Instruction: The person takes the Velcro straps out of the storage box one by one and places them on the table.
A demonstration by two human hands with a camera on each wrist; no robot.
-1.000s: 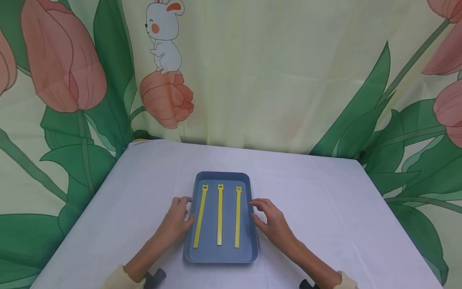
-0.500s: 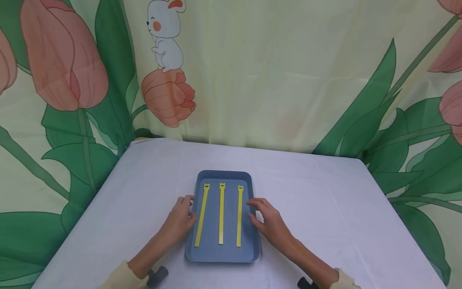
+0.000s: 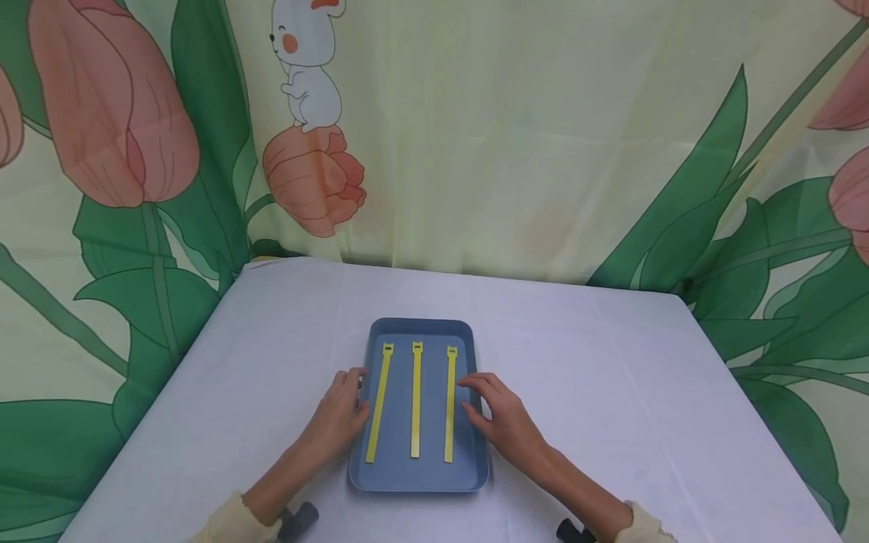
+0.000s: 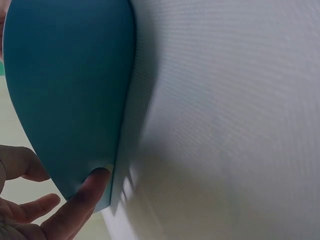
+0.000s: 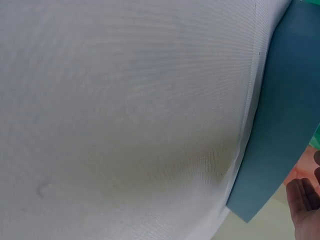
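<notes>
A blue-grey rectangular tray (image 3: 397, 477) lies flat on the table. Three yellow cable straps with slotted heads are laid lengthwise in it: the left strap (image 3: 379, 400), slightly slanted, the middle strap (image 3: 416, 400) and the right strap (image 3: 450, 400). At the tray's left rim my left hand (image 3: 338, 415) holds the edge; in the left wrist view a finger (image 4: 87, 192) presses the outer wall. My right hand (image 3: 509, 422) reaches over the right rim, thumb and fingers apart, fingertips near the right strap and holding nothing. The right wrist view shows part of that hand (image 5: 306, 215) beyond the tray wall.
A white cloth (image 3: 584, 377) covers the table around the tray. Behind it hangs a curtain (image 3: 475, 151) printed with tulips and a rabbit. Dark wrist-worn devices show under both forearms, near the light sleeves.
My right hand has moved a little left, its fingertips now farther over the rim towards the right strap. The left hand stays at the left rim, and the straps have not moved within the tray.
</notes>
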